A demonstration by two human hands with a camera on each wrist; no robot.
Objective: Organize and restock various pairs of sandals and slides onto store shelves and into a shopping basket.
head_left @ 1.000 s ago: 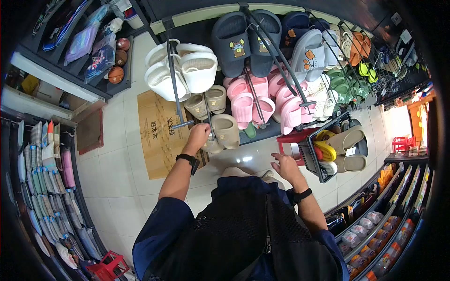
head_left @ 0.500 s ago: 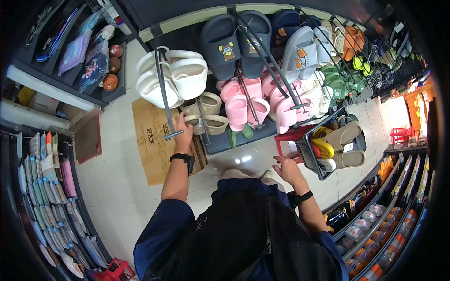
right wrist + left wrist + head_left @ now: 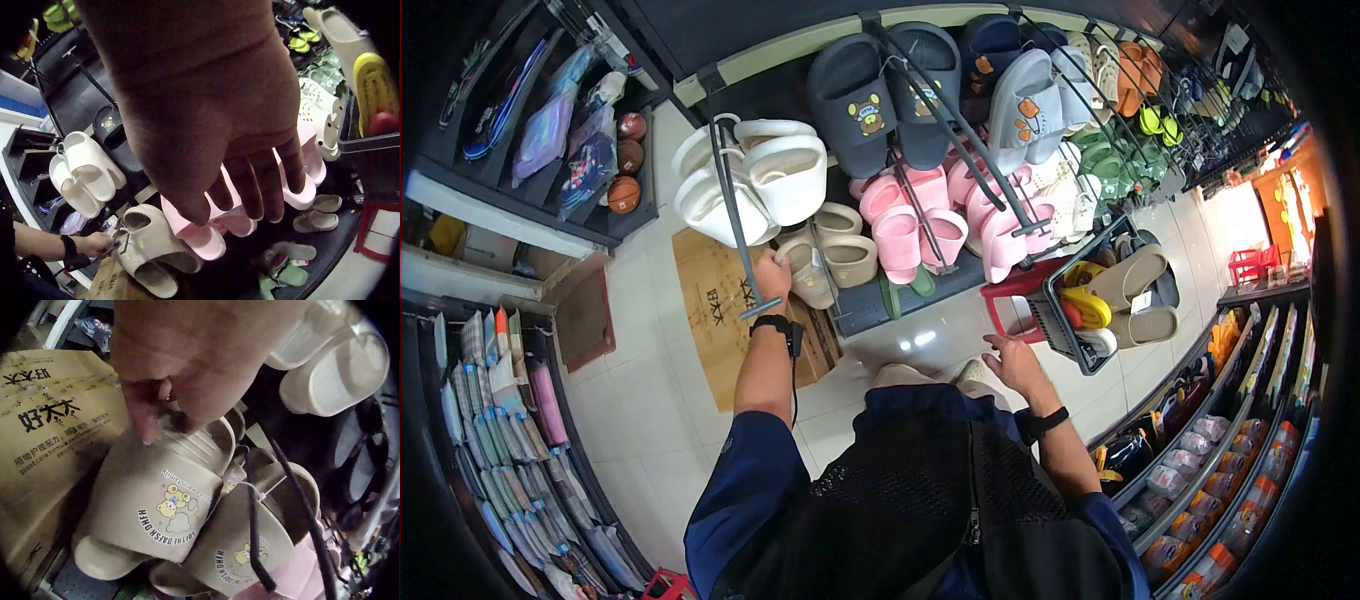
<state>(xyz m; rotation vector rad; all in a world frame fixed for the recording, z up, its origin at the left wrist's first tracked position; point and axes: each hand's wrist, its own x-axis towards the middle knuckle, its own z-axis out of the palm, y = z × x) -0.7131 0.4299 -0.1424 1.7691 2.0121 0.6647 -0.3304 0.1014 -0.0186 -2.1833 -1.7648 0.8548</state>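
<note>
My left hand [image 3: 772, 280] is at the left side of a pair of beige slippers [image 3: 845, 258] hanging on a rack hook. In the left wrist view, its curled fingers pinch the back end of the nearer beige slipper [image 3: 150, 487], whose strap carries a yellow bear print. A plastic tie joins this slipper to its mate [image 3: 240, 534], beside a dark metal hook rod [image 3: 253, 512]. My right hand [image 3: 1018, 368] hangs over the floor left of a dark basket [image 3: 1068, 325], fingers loose and holding nothing.
White slippers [image 3: 785, 180] hang above the left hand on a long rod. Pink slippers [image 3: 897, 235] and dark grey slippers [image 3: 852, 90] hang farther right. A flattened cardboard box [image 3: 700, 330] lies on the floor. The basket stands on a red stool [image 3: 1005, 300].
My left hand has moved left and around to the side of the beige slippers, its fingers closing on one. The head view has shifted slightly. My right hand stays almost still.
</note>
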